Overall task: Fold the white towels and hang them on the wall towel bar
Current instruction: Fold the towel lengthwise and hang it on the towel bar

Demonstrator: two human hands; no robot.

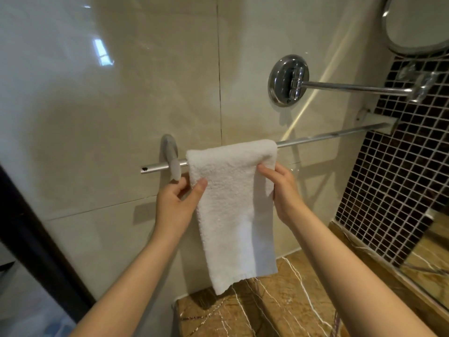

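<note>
A folded white towel (233,205) hangs over the chrome wall towel bar (328,136), near the bar's left bracket, its lower end reaching down toward the countertop. My left hand (178,203) pinches the towel's left edge between thumb and fingers, just below the bar. My right hand (281,188) grips the towel's right edge at about the same height, thumb in front and fingers behind the cloth. No other towel is in view.
A chrome swing arm (352,87) juts from a round wall mount above the bar and carries a round mirror (418,23). A brown marble countertop (291,302) lies below. Dark mosaic tiles (401,166) cover the right wall. A dark door frame (36,234) runs down the left.
</note>
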